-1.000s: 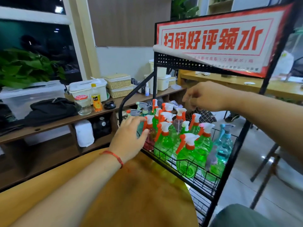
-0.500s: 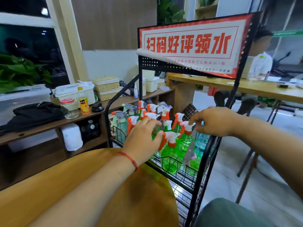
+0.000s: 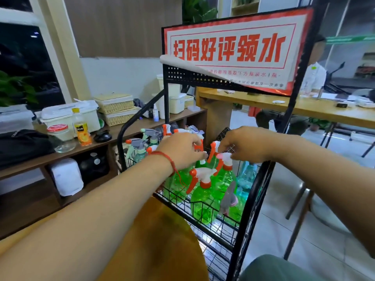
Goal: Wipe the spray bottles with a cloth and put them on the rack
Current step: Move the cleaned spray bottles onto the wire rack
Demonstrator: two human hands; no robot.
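"Shelving along the far wall is holding baskets, tubs and a juice bottle, and the black wire rack is standing in front of it under a red sign. What are the hands doing?"

"Both are working in the rack's basket now. A second ago the left hand was resting at the basket's near-left rim and the right hand was hanging up by the sign's lower edge. Now they are meeting over the middle of the spray bottles."

"Are they gripping anything?"

"The left hand's fingers and thumb are curling round an orange-and-white spray head. The right hand's fingers are bending down onto a neighbouring white head and touching it, but I cannot tell whether they are closing on it."

"And the cloth?"

"I am not seeing one anywhere. Neither hand is carrying it."

"So where is that leaving the task?"

"The bottles are already standing packed together in the basket, with a green bottle at the front and a pale blue bottle by the right post. I am judging that the hands are straightening one or pulling it out, not wiping. The round wooden table is sitting just beside the rack, within easy reach."
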